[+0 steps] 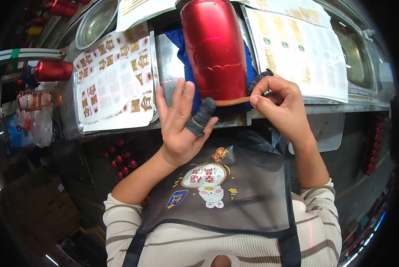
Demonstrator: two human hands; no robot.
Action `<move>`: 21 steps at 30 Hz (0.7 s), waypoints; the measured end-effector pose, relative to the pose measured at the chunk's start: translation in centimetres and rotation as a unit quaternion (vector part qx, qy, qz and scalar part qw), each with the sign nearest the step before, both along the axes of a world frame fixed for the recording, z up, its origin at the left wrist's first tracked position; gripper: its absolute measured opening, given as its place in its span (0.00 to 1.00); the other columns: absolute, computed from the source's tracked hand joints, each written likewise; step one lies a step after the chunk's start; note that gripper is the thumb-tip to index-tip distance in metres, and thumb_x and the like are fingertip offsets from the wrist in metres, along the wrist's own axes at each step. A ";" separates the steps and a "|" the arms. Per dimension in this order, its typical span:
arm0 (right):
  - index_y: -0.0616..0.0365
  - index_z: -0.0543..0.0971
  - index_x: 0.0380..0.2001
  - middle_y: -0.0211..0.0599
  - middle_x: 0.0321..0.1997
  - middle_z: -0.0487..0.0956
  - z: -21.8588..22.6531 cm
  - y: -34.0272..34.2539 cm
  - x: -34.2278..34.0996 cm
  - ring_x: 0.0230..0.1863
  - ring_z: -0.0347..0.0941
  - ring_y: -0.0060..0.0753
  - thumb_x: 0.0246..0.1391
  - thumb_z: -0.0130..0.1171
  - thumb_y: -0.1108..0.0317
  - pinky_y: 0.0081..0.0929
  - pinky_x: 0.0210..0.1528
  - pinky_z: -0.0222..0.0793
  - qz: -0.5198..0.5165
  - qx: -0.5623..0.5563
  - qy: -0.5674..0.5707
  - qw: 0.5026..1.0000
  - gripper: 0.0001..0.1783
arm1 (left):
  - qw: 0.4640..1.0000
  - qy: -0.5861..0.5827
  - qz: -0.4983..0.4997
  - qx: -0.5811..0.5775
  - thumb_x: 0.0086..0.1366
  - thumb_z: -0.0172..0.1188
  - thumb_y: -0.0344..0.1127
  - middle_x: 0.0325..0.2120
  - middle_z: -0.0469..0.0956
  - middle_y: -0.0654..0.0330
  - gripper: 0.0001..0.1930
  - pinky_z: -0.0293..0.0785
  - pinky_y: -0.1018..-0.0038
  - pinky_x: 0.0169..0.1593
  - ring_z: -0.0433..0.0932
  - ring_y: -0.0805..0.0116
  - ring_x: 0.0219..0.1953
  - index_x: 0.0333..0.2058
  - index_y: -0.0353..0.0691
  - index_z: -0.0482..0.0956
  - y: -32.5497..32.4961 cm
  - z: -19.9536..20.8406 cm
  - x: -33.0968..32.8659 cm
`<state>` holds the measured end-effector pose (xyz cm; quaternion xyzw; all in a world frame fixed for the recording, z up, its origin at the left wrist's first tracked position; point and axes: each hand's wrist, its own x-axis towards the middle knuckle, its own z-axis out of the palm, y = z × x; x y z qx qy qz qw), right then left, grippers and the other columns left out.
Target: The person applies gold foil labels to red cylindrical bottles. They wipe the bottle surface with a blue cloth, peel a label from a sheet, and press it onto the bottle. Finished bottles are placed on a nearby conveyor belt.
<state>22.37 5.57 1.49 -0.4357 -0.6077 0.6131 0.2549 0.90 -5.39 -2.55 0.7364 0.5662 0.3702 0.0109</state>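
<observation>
A large glossy red bottle (215, 49) lies on its side on a blue cloth (181, 49), its broad end toward me. Along that near end runs a thin gold strip (229, 102). My right hand (282, 100) pinches the strip's right end between thumb and finger. My left hand (179, 124) is open beside the bottle's near left corner, fingers stretched out, and one fingertip comes close to the strip's left end; whether it touches cannot be made out. Dark fabric finger sleeves cover one finger of each hand.
A sheet of gold decals (115, 95) lies on a tray at the left; more decal sheets (297, 49) lie at the right. Metal bowls (97, 22) stand behind. Another red bottle (52, 70) is at the far left. The metal table edge (333, 107) runs before me.
</observation>
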 end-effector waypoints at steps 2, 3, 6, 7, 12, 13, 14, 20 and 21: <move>0.61 0.77 0.26 0.19 0.26 0.72 -0.2 0.0 0.1 0.23 0.61 0.04 0.52 0.62 0.75 0.09 0.23 0.52 0.000 0.010 -0.002 1.000 0.04 | 0.999 0.041 -0.023 0.020 0.51 0.73 0.28 0.64 0.64 0.40 0.22 0.47 0.34 0.65 0.66 0.37 0.65 0.47 0.36 0.82 0.5 0.2 -0.3; 0.61 0.77 0.26 0.19 0.26 0.72 -0.3 0.1 0.0 0.23 0.61 0.04 0.52 0.62 0.75 0.09 0.23 0.52 0.002 0.010 -0.004 1.000 0.04 | 0.997 0.065 -0.037 0.032 0.51 0.73 0.26 0.65 0.63 0.40 0.25 0.47 0.34 0.65 0.65 0.36 0.65 0.51 0.37 0.81 0.7 0.5 -0.3; 0.61 0.78 0.26 0.19 0.26 0.72 -0.6 0.2 -0.3 0.22 0.60 0.04 0.52 0.62 0.75 0.09 0.23 0.52 0.005 0.012 -0.006 1.000 0.03 | 0.993 0.112 -0.024 0.033 0.47 0.72 0.27 0.62 0.68 0.41 0.21 0.48 0.31 0.62 0.68 0.35 0.63 0.43 0.46 0.86 1.2 1.9 0.2; 0.61 0.78 0.26 0.19 0.26 0.73 -0.9 0.1 -0.5 0.22 0.60 0.04 0.52 0.61 0.75 0.09 0.23 0.52 0.002 0.014 -0.001 1.000 0.03 | 0.990 0.130 -0.027 0.038 0.47 0.72 0.27 0.62 0.69 0.42 0.21 0.48 0.30 0.62 0.68 0.36 0.63 0.43 0.46 0.86 1.5 2.2 0.2; 0.66 0.79 0.28 0.27 0.33 0.75 -0.6 0.4 -0.3 0.27 0.67 0.10 0.52 0.62 0.76 0.11 0.28 0.61 0.003 -0.008 -0.008 1.000 0.03 | 0.987 0.152 -0.030 0.050 0.49 0.66 0.34 0.60 0.72 0.45 0.17 0.46 0.27 0.62 0.66 0.35 0.64 0.41 0.45 0.87 3.9 2.9 2.5; 0.66 0.79 0.28 0.27 0.33 0.75 -0.7 0.2 -0.3 0.26 0.67 0.09 0.52 0.62 0.76 0.11 0.28 0.61 0.006 -0.011 0.000 1.000 0.03 | 0.989 0.128 -0.003 0.074 0.49 0.69 0.35 0.61 0.72 0.45 0.20 0.50 0.32 0.64 0.66 0.42 0.66 0.45 0.43 0.86 4.1 2.4 2.1; 0.66 0.80 0.28 0.27 0.33 0.75 -0.9 0.1 -0.1 0.26 0.67 0.09 0.52 0.63 0.75 0.11 0.28 0.61 0.004 -0.018 0.009 1.000 0.04 | 0.993 0.097 0.005 0.065 0.49 0.71 0.34 0.61 0.71 0.45 0.23 0.52 0.35 0.64 0.67 0.45 0.66 0.48 0.42 0.84 3.9 2.1 1.8; 0.63 0.80 0.28 0.23 0.30 0.74 -0.6 -0.3 -0.2 0.23 0.63 0.06 0.53 0.64 0.74 0.10 0.25 0.55 -0.005 0.010 -0.002 1.000 0.04 | 0.997 -0.070 0.015 0.022 0.50 0.75 0.33 0.61 0.70 0.44 0.28 0.55 0.39 0.65 0.69 0.46 0.64 0.51 0.32 0.80 2.3 0.5 0.0; 0.65 0.80 0.28 0.26 0.31 0.75 -0.6 -0.3 0.0 0.23 0.63 0.08 0.52 0.64 0.73 0.12 0.25 0.57 -0.007 0.006 -0.003 1.000 0.05 | 0.997 -0.070 0.017 0.016 0.51 0.75 0.33 0.61 0.70 0.43 0.27 0.55 0.39 0.65 0.69 0.45 0.64 0.50 0.30 0.80 1.5 0.2 -0.2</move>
